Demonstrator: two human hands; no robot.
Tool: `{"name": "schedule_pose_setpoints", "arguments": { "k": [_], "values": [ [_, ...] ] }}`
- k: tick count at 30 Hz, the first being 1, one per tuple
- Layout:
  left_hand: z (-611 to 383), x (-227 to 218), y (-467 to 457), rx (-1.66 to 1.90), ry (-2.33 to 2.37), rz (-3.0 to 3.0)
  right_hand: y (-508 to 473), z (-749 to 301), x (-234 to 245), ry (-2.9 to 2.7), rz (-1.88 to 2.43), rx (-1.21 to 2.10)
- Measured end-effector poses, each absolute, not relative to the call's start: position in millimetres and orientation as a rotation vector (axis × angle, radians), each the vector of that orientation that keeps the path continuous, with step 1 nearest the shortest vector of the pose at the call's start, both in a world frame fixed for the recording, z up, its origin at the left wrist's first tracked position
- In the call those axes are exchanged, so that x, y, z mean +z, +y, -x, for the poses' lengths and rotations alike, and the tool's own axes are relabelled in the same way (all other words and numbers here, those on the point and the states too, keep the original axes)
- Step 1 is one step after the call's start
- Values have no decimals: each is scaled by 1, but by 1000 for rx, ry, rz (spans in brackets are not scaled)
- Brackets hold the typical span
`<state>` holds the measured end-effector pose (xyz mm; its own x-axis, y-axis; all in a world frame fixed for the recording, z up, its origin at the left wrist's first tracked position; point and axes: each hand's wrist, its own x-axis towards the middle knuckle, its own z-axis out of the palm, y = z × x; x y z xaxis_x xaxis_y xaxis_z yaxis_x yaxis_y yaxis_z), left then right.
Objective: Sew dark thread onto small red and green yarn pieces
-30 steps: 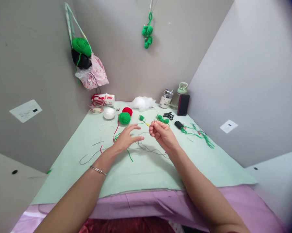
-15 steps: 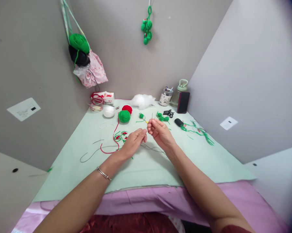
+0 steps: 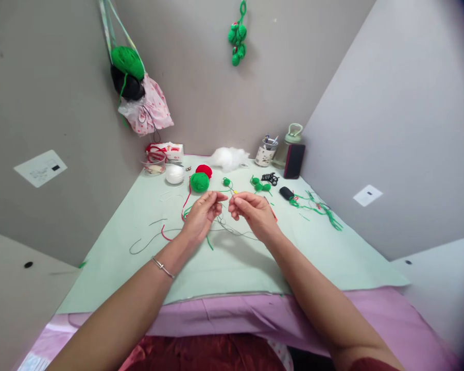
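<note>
Needle (image 3: 232, 195) stood near upright, upper end leaning slightly left, pinched in right hand (image 3: 251, 210); left hand (image 3: 204, 212) curled just opposite, whether pinching anything unclear.

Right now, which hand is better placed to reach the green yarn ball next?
Probably the left hand: it's nearer the green yarn ball, while the right hand sits farther off, apparently pinching a thin needle.

Grey walls (image 3: 189, 77) box in this pale green bench (image 3: 343, 257) along its back and sides, light's pretty soft, lilac cloth (image 3: 216, 314) peeking out under the front edge.
</note>
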<state>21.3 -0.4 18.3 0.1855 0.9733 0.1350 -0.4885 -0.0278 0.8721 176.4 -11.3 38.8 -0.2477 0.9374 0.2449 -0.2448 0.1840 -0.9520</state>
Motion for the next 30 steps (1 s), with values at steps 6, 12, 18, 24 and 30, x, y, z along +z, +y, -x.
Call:
{"name": "schedule_pose_setpoints", "arguments": {
  "k": [6,12,18,24,30],
  "values": [
    [-24,19,-15,1312,889,-1472,-15,-186,47,-1428,813,1148],
    [-26,10,-21,1368,875,-1742,-28,-174,47,-1694,961,854],
    [-25,9,-18,1445,829,-1775,-29,-174,48,-1793,1026,652],
    [-23,6,-15,1466,816,-1818,-28,-175,47,-1775,996,647],
    [-21,3,-13,1461,815,-1855,-30,-176,50,-1732,976,606]
  ]
}}
